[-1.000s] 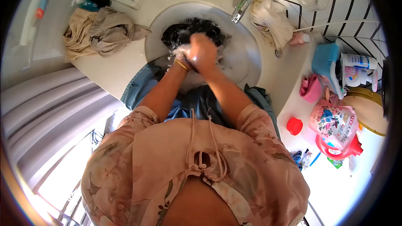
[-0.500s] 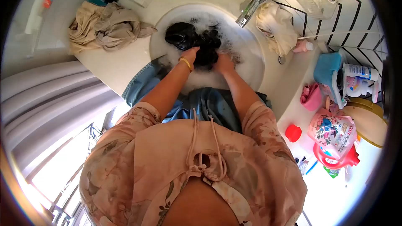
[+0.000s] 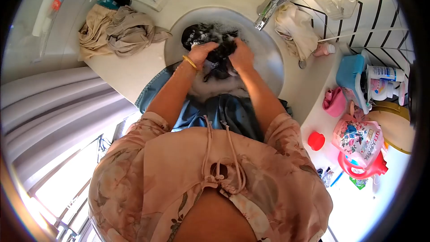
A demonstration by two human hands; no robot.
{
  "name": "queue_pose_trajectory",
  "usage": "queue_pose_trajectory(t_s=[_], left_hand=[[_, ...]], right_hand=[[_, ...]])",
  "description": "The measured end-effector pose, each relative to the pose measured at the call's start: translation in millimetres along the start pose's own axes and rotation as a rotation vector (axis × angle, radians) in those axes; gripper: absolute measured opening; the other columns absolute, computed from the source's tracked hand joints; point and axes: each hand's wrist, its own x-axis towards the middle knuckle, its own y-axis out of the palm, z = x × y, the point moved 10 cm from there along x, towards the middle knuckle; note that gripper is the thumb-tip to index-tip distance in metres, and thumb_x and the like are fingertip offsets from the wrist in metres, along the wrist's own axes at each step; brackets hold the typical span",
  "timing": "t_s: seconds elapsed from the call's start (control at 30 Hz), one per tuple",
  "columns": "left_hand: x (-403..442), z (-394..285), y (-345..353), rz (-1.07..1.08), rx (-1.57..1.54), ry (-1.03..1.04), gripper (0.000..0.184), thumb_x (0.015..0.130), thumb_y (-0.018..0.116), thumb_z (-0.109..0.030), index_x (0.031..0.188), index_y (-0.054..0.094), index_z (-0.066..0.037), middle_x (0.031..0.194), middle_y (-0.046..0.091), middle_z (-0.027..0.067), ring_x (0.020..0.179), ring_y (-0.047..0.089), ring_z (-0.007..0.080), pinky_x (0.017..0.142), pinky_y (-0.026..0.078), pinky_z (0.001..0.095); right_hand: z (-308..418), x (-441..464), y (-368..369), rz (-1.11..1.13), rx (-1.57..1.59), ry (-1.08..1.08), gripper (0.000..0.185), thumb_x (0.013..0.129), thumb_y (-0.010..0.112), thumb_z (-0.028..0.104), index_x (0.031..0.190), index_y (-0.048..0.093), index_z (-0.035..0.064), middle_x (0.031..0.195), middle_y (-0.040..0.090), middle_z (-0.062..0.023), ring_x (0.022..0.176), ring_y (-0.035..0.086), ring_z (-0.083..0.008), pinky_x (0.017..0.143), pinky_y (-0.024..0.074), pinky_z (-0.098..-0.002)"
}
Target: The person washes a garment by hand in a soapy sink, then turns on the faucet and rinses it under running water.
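Observation:
A bunched black cloth (image 3: 220, 53), wet and streaked with suds, lies between my hands over a round sink (image 3: 274, 74) of foamy water. My left hand (image 3: 201, 54), with a yellow bangle at the wrist, is closed on the cloth's left side. On the other side my right hand (image 3: 242, 56) grips it too, its fingertips partly hidden by the cloth. Below the hands, part of the cloth trails into the water. A blue garment (image 3: 192, 113) hangs over the sink's near rim, against my body.
Beige clothing (image 3: 127, 31) is heaped on the counter at the left. The faucet (image 3: 269, 11) reaches over the sink's back right, beside a cream cloth (image 3: 293, 31). Rightward stand a blue container (image 3: 350, 72), a detergent pouch (image 3: 356, 139) and a red cap (image 3: 316, 141).
Both hands have risen with the black cloth, which is now bunched higher and shows more suds. More of the sink's bare wall shows, and the foam covers less.

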Motion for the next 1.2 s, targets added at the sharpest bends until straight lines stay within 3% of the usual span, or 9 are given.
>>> queue_pose_trajectory(t_s=[0.13,0.27,0.37,0.57,0.7,0.83,0.93,1.0,1.2], left_hand=[[-19,-57,-20,-0.236,1.121,-0.080,0.029,0.080,0.056,-0.025,0.086,0.067,0.002,0.085,0.063,0.0176,0.079,0.062,0.0173,0.068,0.047,0.0278],[-64,-102,40,0.320,0.789,0.678,0.021,0.076,0.059,-0.022,0.080,0.065,-0.001,0.079,0.063,0.0145,0.075,0.061,0.0159,0.066,0.046,0.0261],[-86,-97,53,0.488,0.267,0.365,0.030,0.066,0.063,-0.007,0.094,0.058,0.000,0.089,0.061,0.0070,0.077,0.056,0.0124,0.069,0.046,0.0271],[-129,-122,77,0.932,-0.446,0.219,0.071,0.054,0.075,-0.003,0.117,0.043,0.006,0.107,0.055,0.0182,0.096,0.055,0.0325,0.078,0.048,0.0480],[-98,-127,28,0.724,0.037,0.275,0.062,0.065,0.070,-0.016,0.117,0.045,0.006,0.105,0.056,0.0171,0.085,0.058,0.0282,0.079,0.048,0.0433],[-20,-93,-30,0.056,0.729,0.121,0.057,0.070,0.060,-0.010,0.123,0.042,0.001,0.120,0.047,0.0190,0.106,0.050,0.0288,0.087,0.043,0.0341],[17,-61,-29,-0.226,1.108,0.438,0.051,0.068,0.061,-0.010,0.117,0.050,-0.005,0.123,0.044,0.0203,0.111,0.045,0.0279,0.092,0.038,0.0376],[32,-40,2,-0.234,1.482,0.621,0.046,0.068,0.062,-0.011,0.113,0.054,-0.008,0.128,0.040,0.0183,0.117,0.039,0.0277,0.095,0.035,0.0400],[49,-3,18,0.081,1.953,0.184,0.037,0.073,0.059,-0.012,0.109,0.058,-0.013,0.132,0.040,0.0076,0.118,0.039,0.0248,0.096,0.034,0.0393]], right_hand=[[-9,-41,23,0.798,-0.230,-0.197,0.057,0.071,0.064,0.034,0.116,0.049,0.0022,0.112,0.054,-0.0197,0.103,0.052,-0.0304,0.087,0.0402,-0.0362],[-14,-1,-26,0.288,0.296,0.012,0.059,0.076,0.064,0.032,0.123,0.043,0.0031,0.115,0.053,-0.0129,0.110,0.046,-0.0240,0.095,0.0339,-0.0325],[22,18,-27,-0.169,0.194,-0.516,0.054,0.071,0.067,0.024,0.118,0.049,0.0062,0.119,0.051,-0.0129,0.108,0.048,-0.0265,0.093,0.0360,-0.0362],[78,3,25,0.240,0.426,-0.790,0.051,0.072,0.064,0.012,0.119,0.047,0.0062,0.109,0.057,-0.0148,0.097,0.053,-0.0211,0.088,0.0396,-0.0340],[14,2,-4,0.448,0.985,-0.014,0.050,0.070,0.059,0.003,0.117,0.044,0.0001,0.074,0.059,-0.0117,0.066,0.056,-0.0203,0.063,0.0454,-0.0321],[-7,-22,-29,0.551,1.197,0.242,0.049,0.068,0.053,-0.002,0.115,0.044,-0.0002,0.062,0.052,-0.0088,0.048,0.048,-0.0193,0.045,0.0411,-0.0309],[-81,2,11,0.178,1.004,0.500,0.047,0.069,0.052,0.000,0.115,0.046,0.0010,0.067,0.053,-0.0095,0.050,0.049,-0.0199,0.049,0.0437,-0.0307],[-103,29,18,-0.312,0.141,0.057,0.053,0.068,0.050,-0.001,0.120,0.043,0.0011,0.099,0.055,-0.0200,0.088,0.055,-0.0332,0.079,0.0443,-0.0395],[-70,28,96,0.249,-0.332,0.046,0.045,0.076,0.046,0.008,0.120,0.043,0.0010,0.114,0.048,-0.0224,0.101,0.050,-0.0349,0.081,0.0438,-0.0415]])
